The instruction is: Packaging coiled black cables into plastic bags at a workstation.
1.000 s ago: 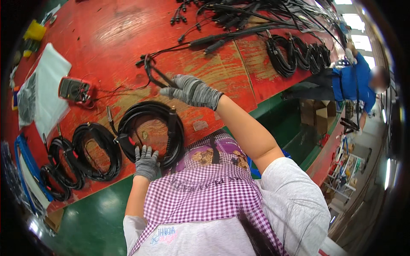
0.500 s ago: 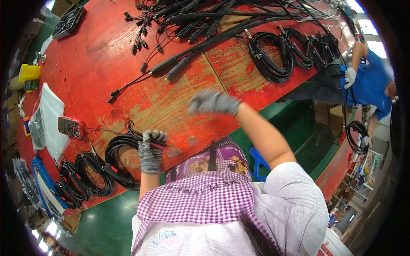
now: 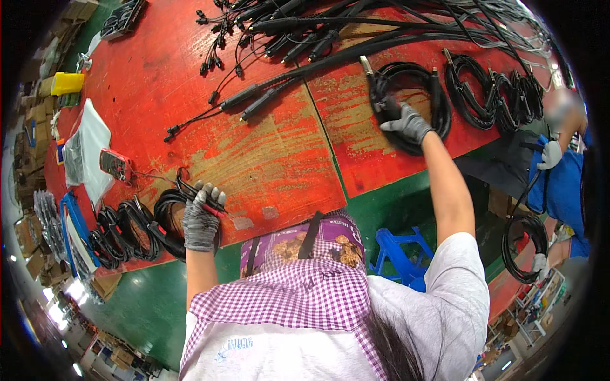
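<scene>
My left hand [image 3: 202,221], in a grey knit glove, is closed around a red test probe [image 3: 215,211] at the table's near edge. Just beside it, partly covered by the hand, lies a coil of black cable [image 3: 166,209]. A red multimeter [image 3: 114,165] with a thin lead sits farther left. Out to the right, my gloved right hand [image 3: 410,126] grips the near left side of a larger coiled black cable [image 3: 440,105]. That coil rests on the table with metal connector ends pointing away from me. The fingertips are partly hidden against the cable.
On the red worn table [image 3: 254,171], loose black cables [image 3: 279,82] spread across the far side. More coils [image 3: 473,95] lie at the right and others [image 3: 136,228] at the left. A blue stool [image 3: 400,254] stands below the edge. A co-worker [image 3: 559,190] holds a coil at the right.
My right hand has swept right from above the middle of the table and taken hold of the cable coil. My left hand stays by the left coil with the probe.
</scene>
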A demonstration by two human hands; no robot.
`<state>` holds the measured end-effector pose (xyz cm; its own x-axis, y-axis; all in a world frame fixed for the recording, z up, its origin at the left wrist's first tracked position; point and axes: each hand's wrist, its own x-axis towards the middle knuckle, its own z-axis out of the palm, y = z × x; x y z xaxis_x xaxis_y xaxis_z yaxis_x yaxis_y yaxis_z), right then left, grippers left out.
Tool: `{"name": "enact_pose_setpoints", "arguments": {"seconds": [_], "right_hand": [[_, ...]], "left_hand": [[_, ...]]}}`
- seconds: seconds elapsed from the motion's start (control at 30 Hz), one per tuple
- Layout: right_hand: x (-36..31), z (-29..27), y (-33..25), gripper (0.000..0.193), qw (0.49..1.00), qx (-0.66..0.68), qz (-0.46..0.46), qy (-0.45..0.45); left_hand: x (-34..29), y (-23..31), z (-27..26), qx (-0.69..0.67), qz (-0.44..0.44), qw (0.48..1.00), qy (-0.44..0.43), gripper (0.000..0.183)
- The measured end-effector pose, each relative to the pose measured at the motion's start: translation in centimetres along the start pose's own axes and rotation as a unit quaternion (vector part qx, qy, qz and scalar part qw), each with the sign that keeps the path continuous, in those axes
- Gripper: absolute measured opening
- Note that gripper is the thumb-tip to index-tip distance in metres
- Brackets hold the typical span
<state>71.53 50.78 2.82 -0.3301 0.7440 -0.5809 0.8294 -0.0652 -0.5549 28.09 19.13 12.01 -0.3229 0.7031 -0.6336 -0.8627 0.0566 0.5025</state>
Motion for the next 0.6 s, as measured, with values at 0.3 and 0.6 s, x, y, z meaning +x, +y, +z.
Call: {"name": "enact_pose_setpoints", "arguments": {"seconds": [0.3, 0.6], "right_hand": [[-7.8, 25.3, -15.4, 0.081, 0.99, 0.046, -0.097, -0.091], [-9.2, 39.9, -26.6, 0.042, 0.909, -0.08, -0.352, -0.206]], "left_hand": [[-0.1, 2.0, 0.4, 0.04, 0.056, 0.997, -0.041, 0.024], [1.1, 5.1, -3.8, 0.068, 0.059, 0.996, -0.027, 0.022]]}}
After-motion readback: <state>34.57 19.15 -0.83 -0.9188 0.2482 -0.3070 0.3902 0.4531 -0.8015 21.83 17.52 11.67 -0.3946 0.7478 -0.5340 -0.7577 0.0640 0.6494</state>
